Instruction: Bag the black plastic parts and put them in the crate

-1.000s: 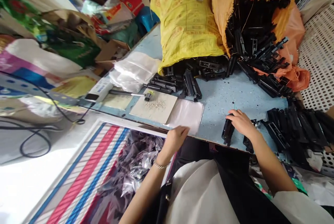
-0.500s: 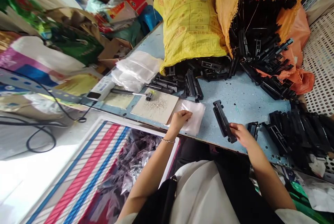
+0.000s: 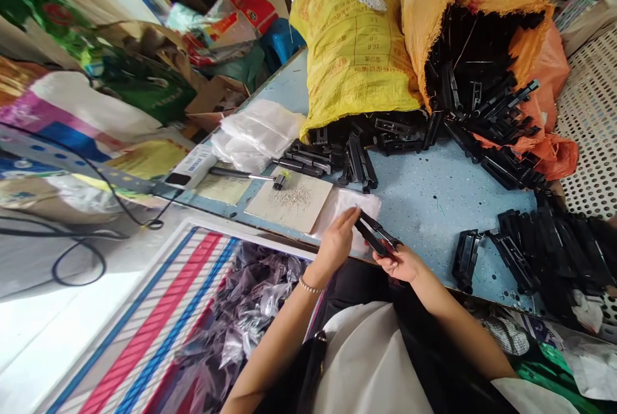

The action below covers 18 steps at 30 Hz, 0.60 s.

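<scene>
My right hand (image 3: 399, 265) grips the near end of a long black plastic part (image 3: 376, 234), which has two parallel rails. The part tilts up to the left, its far end at the fingertips of my left hand (image 3: 338, 239). Those fingers are pressed together over a small stack of clear plastic bags (image 3: 369, 203) at the table's front edge. They seem to pinch the top bag, though the fingertips are partly hidden. Left of the bags lies a beige card (image 3: 289, 200) strewn with tiny bits, with a black-handled tool (image 3: 260, 176) reaching onto it.
More black parts spill from a yellow woven sack (image 3: 359, 60) and an orange sack (image 3: 414, 22). Others lie in a pile (image 3: 554, 247) at the right. Folded plastic bags (image 3: 263, 128) sit at the left. Below the edge, a striped bag (image 3: 159, 324) holds filled plastic bags.
My right hand has carried the black part leftward to the clear bags and my left hand. My left fingers have straightened somewhat and now meet the part's far end.
</scene>
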### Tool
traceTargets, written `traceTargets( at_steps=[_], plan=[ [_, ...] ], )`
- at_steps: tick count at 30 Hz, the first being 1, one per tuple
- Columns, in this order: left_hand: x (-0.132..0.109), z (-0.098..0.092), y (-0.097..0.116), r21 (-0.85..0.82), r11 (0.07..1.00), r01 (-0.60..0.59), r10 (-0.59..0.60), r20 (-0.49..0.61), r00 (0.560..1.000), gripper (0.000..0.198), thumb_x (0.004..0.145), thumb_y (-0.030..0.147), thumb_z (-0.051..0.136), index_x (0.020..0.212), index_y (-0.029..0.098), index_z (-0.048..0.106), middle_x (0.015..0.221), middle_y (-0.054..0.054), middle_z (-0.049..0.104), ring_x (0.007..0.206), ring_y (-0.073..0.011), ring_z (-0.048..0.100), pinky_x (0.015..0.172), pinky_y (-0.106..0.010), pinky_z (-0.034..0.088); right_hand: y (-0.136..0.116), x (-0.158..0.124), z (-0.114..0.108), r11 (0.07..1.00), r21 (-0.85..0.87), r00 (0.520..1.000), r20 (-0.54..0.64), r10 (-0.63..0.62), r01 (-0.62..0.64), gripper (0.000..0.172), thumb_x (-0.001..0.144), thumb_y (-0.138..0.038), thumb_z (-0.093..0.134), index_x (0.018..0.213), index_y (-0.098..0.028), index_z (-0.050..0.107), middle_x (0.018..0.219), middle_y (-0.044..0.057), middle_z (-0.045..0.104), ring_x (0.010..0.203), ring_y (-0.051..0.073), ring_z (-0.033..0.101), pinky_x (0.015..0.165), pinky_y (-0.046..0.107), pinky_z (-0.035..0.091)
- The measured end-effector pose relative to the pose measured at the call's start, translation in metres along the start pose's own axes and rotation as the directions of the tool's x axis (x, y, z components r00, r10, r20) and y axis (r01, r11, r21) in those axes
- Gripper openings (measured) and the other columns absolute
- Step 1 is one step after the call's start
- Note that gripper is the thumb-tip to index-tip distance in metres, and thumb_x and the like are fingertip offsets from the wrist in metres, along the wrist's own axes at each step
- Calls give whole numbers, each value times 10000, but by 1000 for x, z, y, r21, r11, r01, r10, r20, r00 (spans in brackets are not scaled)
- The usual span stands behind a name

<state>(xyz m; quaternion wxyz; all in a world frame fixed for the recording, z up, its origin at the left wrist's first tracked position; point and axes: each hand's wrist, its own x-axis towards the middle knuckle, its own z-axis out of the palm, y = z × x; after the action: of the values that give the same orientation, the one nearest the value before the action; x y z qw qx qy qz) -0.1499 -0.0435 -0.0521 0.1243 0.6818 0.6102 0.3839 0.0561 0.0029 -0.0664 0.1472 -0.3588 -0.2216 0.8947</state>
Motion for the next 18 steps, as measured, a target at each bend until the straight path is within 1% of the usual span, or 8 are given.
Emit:
traceTargets(
  at_steps=[1,3,5,9,11,13,15,18],
  plan=[
    [-4,1,14,-51,995,-86,88,31,996,565,939,28,330,1461,198,465,1399,-136,581,1307,-205,567,1104,-389,494,1,2,1,998,-18,998,-8,-56,55,204,774,-334,719,808,-167,607,688,26,640,460,47,361,377,160,234],
    [-14,3,41,-163,961,-224,241,95,966,620,948,14,328,1523,242,376,1406,-120,579,1316,-185,559,1100,-368,503,3,6,5,981,-77,981,-61,-184,179,250,758,-383,724,730,-188,570,611,-28,570,459,52,349,399,171,283],
    [-23,3,61,-227,935,-272,304,121,945,652,954,16,341,1555,266,310,1411,-123,567,1316,-188,559,1084,-365,520,4,6,8,954,-137,950,-124,-285,269,291,744,-407,728,667,-201,537,546,-57,505,464,64,365,430,192,323],
    [-29,4,75,-188,944,-271,299,143,943,662,960,123,465,1573,260,255,1423,-159,514,1310,-254,559,1046,-408,549,1,-10,15,892,-276,889,-192,-415,357,321,719,-366,739,548,-202,522,469,-55,464,466,86,383,450,226,302],
    [-28,7,77,-144,957,-251,270,134,953,658,958,198,536,1557,273,273,1379,-163,525,1195,-253,631,955,-387,596,-3,-21,20,846,-391,863,-202,-463,362,306,725,-361,721,543,-203,533,464,-49,469,467,95,391,457,235,298],
    [-27,9,80,-138,967,-213,227,92,970,619,963,226,555,1524,296,304,1284,-140,568,991,-203,691,823,-332,624,-6,-29,26,808,-466,846,-200,-494,361,258,747,-380,687,607,-203,562,502,-44,495,483,105,418,467,238,311],
    [-25,10,82,-142,975,-169,179,58,982,601,970,240,551,1514,288,301,1128,-103,612,827,-166,679,733,-298,614,-6,-31,32,797,-467,835,-192,-515,384,227,768,-393,656,680,-198,581,567,-34,533,524,117,460,494,242,350],
    [-20,4,83,-58,990,-125,129,72,989,599,951,291,586,1500,246,351,896,-45,604,728,-169,642,681,-297,595,-1,-29,36,765,-468,795,-188,-576,443,226,795,-408,647,747,-191,606,679,-12,590,637,139,523,587,255,427]
  ],
)
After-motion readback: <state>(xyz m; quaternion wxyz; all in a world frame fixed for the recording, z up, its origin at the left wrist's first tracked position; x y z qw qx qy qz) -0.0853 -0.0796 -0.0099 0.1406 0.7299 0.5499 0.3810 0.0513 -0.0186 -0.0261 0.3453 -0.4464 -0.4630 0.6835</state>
